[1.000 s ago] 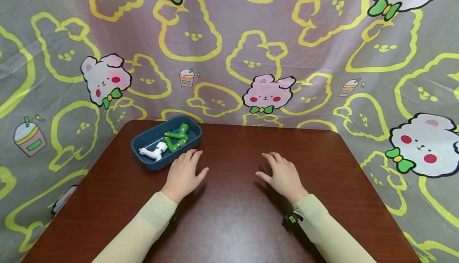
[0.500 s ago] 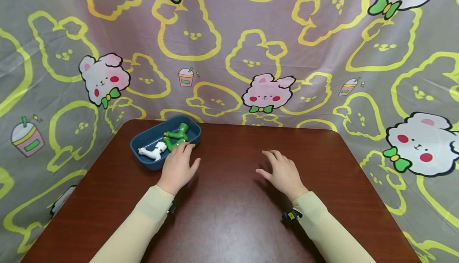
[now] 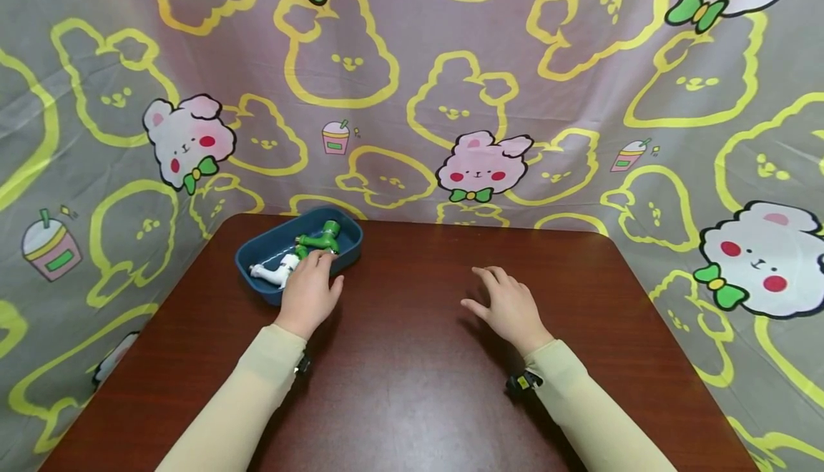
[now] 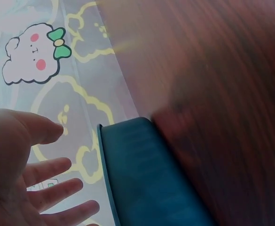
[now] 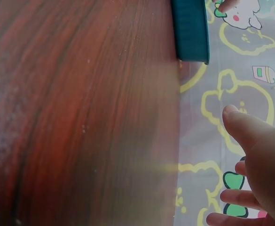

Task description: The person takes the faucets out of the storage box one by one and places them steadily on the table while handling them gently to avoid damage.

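Note:
A blue tray point(image 3: 267, 244) stands at the table's back left, holding a white tap-shaped piece point(image 3: 273, 273) and two green tap-shaped pieces. The farther green piece point(image 3: 319, 240) shows well; my left hand largely covers the nearer green piece point(image 3: 300, 251). That left hand point(image 3: 310, 297) hovers over the tray's near side, its fingers spread and relaxed. In the left wrist view, nothing is in the left hand point(image 4: 29, 174), and the tray's outer wall point(image 4: 146, 174) is beside it. Well to the right, my right hand point(image 3: 511, 309) is held above the table, holding nothing, with fingers loosely extended.
The dark brown table point(image 3: 412, 357) reflects light at its front. A patterned cloth point(image 3: 386, 86) hangs close behind the back edge and along both sides. Each wrist carries a small black device, such as the right wrist device point(image 3: 524, 382).
My left hand has moved left from beside the tray to over its near side, covering most of the nearer green piece. The right hand has barely moved.

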Demonstrator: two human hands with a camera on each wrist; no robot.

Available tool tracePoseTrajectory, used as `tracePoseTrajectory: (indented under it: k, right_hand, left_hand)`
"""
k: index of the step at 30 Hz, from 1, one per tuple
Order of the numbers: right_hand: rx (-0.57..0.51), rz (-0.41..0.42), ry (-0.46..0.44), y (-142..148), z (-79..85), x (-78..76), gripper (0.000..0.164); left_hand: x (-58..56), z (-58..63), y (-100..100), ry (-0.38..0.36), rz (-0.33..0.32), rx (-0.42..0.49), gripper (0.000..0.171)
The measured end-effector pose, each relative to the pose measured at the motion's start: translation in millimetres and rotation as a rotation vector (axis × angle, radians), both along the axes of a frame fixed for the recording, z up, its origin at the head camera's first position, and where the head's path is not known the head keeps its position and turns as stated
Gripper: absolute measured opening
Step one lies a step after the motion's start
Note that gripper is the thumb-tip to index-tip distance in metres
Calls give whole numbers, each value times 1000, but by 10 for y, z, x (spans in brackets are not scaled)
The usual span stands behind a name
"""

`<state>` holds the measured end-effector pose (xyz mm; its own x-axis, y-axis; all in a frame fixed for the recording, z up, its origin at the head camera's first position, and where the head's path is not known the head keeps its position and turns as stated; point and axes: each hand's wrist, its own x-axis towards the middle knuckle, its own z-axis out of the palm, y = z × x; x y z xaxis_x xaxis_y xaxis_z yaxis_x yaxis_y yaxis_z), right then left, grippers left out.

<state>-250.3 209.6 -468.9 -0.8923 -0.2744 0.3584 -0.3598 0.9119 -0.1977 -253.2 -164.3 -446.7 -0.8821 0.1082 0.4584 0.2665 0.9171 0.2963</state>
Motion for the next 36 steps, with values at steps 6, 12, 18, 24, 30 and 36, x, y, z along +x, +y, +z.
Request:
tracePoseTrajectory:
  k: [6,12,18,24,30,36]
  right_hand:
    - [4,-1,-5,2,9,-14,68]
    - [6,-3,-10,14,16,-40,68]
    - [8,-8,-8,14,18,-52,68]
    - [1,-4,-15,1,-9,-53,67]
    - [5,-7,-14,-8,-36,-66,67]
    - [16,-5,-14,-16,-40,-73,67]
  left_hand:
    - [-50,-15,-50,-31,27,-13,43]
    - [-96,-15,-88,-74,36,-23,45]
    - [-146,-23,-135,-93,50,-38,44]
    - [-156,-31,-181,-123,49,-41,36]
    - [-167,-48,-204,-130,42,-17,29]
    - [-201,-71,-234,-130,39,-10,21]
